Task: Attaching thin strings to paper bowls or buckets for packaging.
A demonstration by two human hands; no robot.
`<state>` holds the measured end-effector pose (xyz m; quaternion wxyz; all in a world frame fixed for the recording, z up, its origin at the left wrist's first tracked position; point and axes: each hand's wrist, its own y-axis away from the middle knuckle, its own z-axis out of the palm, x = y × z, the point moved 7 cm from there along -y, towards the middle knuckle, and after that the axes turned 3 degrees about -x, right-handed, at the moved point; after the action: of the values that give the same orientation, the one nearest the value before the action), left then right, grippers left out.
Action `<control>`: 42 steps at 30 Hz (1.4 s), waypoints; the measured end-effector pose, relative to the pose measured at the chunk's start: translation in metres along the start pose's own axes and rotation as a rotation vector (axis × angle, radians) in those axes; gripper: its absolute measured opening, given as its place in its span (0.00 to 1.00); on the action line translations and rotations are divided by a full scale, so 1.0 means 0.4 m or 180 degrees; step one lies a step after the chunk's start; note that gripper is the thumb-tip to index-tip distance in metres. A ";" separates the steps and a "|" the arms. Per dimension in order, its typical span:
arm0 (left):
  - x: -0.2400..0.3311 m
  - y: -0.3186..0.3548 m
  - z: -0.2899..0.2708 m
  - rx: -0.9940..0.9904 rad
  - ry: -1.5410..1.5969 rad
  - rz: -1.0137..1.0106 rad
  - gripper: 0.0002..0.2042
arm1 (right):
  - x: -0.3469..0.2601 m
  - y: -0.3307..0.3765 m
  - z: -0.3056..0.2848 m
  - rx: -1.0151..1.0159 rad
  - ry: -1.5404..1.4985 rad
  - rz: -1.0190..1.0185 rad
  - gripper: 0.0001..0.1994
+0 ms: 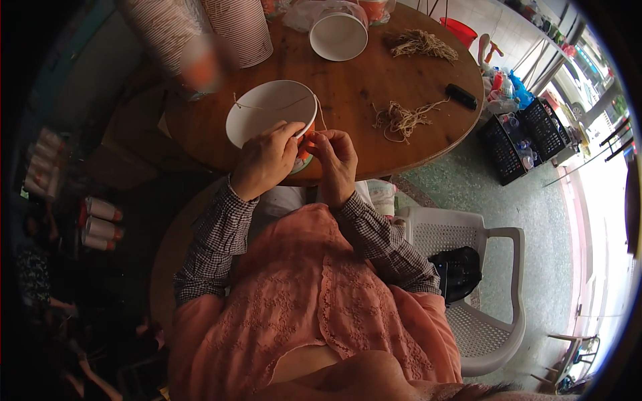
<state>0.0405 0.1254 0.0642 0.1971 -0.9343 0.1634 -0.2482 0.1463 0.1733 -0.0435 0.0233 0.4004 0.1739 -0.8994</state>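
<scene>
A white paper bucket (257,120) with an orange outside tilts toward me at the table's near edge, its mouth facing up. A thin twine (284,103) runs across its mouth and loops over the right side of the rim. My left hand (271,157) is closed on the near rim, the thumb near the twine's end. My right hand (336,160) pinches at the bucket's right outer side, where the twine comes down. The fingers partly hide the twine's end.
Tall stacks of paper buckets (239,30) stand at the far left, beside a blurred bucket (200,63). Another white bucket (339,37) lies at the back. Twine bundles (404,120) and a black object (461,95) lie on the right. A white chair (495,334) and black crates (508,154) stand beyond.
</scene>
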 end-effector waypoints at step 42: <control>0.066 0.031 -0.040 0.0171 0.1109 -0.0139 0.07 | -0.190 0.051 0.085 -0.0796 0.0974 -0.0475 0.03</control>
<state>0.0510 0.0993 0.0819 0.1852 -0.8748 0.1680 -0.4149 0.1772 0.1355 0.0270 -0.0206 0.5122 0.3148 -0.7988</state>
